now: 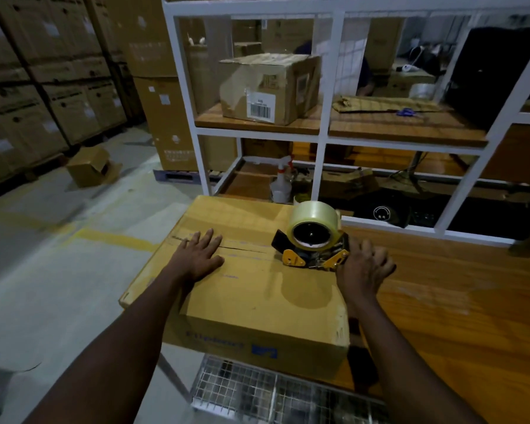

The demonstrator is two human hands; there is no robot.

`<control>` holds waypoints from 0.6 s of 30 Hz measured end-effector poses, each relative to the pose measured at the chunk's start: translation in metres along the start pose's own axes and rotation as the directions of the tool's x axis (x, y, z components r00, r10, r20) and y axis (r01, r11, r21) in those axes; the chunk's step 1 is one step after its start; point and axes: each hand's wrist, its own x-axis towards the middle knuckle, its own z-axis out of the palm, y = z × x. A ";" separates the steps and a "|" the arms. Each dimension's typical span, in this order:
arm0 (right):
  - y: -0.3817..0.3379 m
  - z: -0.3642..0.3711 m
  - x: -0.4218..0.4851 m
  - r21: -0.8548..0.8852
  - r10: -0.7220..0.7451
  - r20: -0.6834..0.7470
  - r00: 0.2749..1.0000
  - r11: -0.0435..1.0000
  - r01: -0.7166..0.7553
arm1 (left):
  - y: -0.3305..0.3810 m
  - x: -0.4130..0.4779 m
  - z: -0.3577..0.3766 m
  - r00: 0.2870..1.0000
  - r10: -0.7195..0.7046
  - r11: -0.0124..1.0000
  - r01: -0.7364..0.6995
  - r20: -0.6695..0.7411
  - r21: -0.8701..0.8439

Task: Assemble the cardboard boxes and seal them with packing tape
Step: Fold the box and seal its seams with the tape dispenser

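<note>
Cardboard box (251,301) lies at the left end of the wooden counter (456,301), its left part overhanging the counter's edge, top flaps folded down. The centre seam (242,248) runs across the lid and shows a thin dark gap. The left hand (201,255) lies flat on the lid with straight fingers spread across that seam, pressing the flaps down. The tape dispenser (312,240), loaded with a clear roll (314,215), sits on the lid at the seam's right end. The right hand (364,267) is against the back of the dispenser with its fingers splayed. The handle is hidden behind it, so I cannot tell whether it grips.

The step in hand looks like taping the seam. To do it well, close the gap first and keep the flat hand on both flaps. Start the tape down the box's right side wall, then pull along the seam in one steady stroke and carry it over the far edge.

Behind stands a white shelving frame (322,139) holding a worn carton (270,87) and a spray bottle (282,182).
</note>
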 end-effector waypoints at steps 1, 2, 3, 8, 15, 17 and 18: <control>-0.010 0.000 -0.005 0.004 0.002 0.014 1.000 1.000 -0.002 | -0.008 0.001 0.000 1.000 -0.012 1.000 0.012 0.000 0.005; -0.018 0.000 -0.009 0.003 0.007 0.034 0.999 1.000 -0.007 | -0.013 0.003 -0.001 1.000 -0.028 1.000 0.028 0.002 0.001; -0.026 0.000 -0.012 -0.002 0.014 0.049 0.999 1.000 -0.014 | -0.014 0.004 -0.002 0.999 -0.040 0.999 0.040 0.007 -0.013; -0.034 0.009 -0.012 -0.016 0.027 -0.042 0.999 0.999 -0.028 | 0.041 0.005 -0.005 0.985 0.173 0.983 -0.174 -0.010 -0.054; -0.037 0.005 -0.012 -0.058 0.014 -0.047 0.999 0.998 -0.017 | 0.082 0.000 0.000 0.972 0.233 0.972 -0.234 -0.032 -0.034; -0.035 0.006 -0.010 -0.067 -0.005 -0.025 1.000 0.998 0.003 | 0.080 0.000 0.001 0.971 0.235 0.971 -0.236 -0.030 -0.032; -0.033 0.006 -0.010 -0.071 -0.016 -0.018 1.000 0.997 0.015 | 0.079 0.001 0.001 0.971 0.238 0.970 -0.239 -0.030 -0.038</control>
